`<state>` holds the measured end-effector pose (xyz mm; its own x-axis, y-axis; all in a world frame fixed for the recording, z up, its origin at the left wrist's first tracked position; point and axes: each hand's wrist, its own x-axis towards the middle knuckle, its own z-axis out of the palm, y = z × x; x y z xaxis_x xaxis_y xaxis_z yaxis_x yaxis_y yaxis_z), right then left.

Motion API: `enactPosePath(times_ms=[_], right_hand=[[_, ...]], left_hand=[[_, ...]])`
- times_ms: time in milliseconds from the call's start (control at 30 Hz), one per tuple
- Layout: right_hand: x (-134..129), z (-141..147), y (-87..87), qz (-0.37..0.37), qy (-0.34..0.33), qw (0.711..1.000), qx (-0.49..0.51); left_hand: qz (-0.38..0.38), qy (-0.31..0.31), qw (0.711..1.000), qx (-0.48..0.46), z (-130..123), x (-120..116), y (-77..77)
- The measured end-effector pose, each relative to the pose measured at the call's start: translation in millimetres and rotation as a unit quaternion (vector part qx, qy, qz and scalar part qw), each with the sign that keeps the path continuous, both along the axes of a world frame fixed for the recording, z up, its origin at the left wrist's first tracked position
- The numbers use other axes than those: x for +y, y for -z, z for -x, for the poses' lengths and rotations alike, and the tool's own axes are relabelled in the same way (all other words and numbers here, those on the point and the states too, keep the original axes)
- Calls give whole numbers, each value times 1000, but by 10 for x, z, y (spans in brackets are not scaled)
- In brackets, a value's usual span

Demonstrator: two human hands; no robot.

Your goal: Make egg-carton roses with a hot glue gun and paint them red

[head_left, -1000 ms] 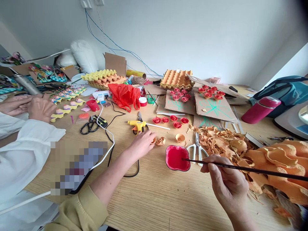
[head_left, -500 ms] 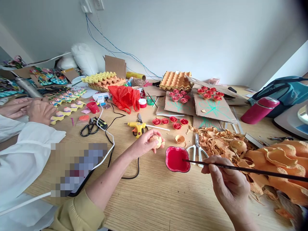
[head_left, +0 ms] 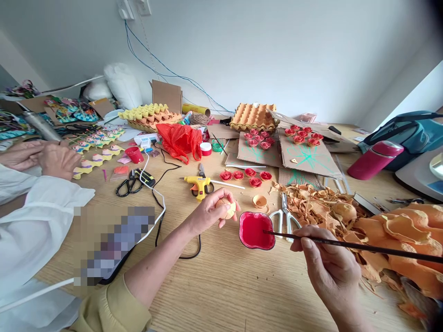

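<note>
The left hand (head_left: 208, 213), at the centre of the frame, pinches a small pale orange flower (head_left: 230, 211) between thumb and fingers, holding it just left of the bowl (head_left: 258, 248). The bowl sits a little below the centre and contains red paint (head_left: 252, 229). The right hand (head_left: 328, 265), at the lower right, has its fingers closed around a long dark brush (head_left: 349, 243); the brush slants slightly, its tip in the bowl and its other end running off the right edge.

Just above the bowl stands an orange cup (head_left: 259, 201), and to the right lie white-handled scissors (head_left: 288, 223), near a heap of orange scraps (head_left: 311, 205). An orange egg tray (head_left: 398, 230) fills the right side of the frame. Above the left hand lies a yellow glue gun (head_left: 196, 181); right of that, five red flowers (head_left: 255, 183) rest on the table (head_left: 207, 290). More red flowers stand on cardboard (head_left: 321, 161) at the upper right. A co-worker's hands (head_left: 58, 159) are at the left edge, beside a yellow strip (head_left: 92, 164).
</note>
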<state>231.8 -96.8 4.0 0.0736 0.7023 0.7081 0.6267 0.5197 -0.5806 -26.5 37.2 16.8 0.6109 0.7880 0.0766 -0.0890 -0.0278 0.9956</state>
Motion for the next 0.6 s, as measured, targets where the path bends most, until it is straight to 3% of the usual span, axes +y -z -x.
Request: enactPosePath(times_ms=[233,600], right_hand=[[13,16,28,1,-14,1000,6],[11,33,50,59,-33,998,9]], left_hand=[[43,28,997,-51,-13,-119,-87],[-52,-21,998,6,7,-201,-105]])
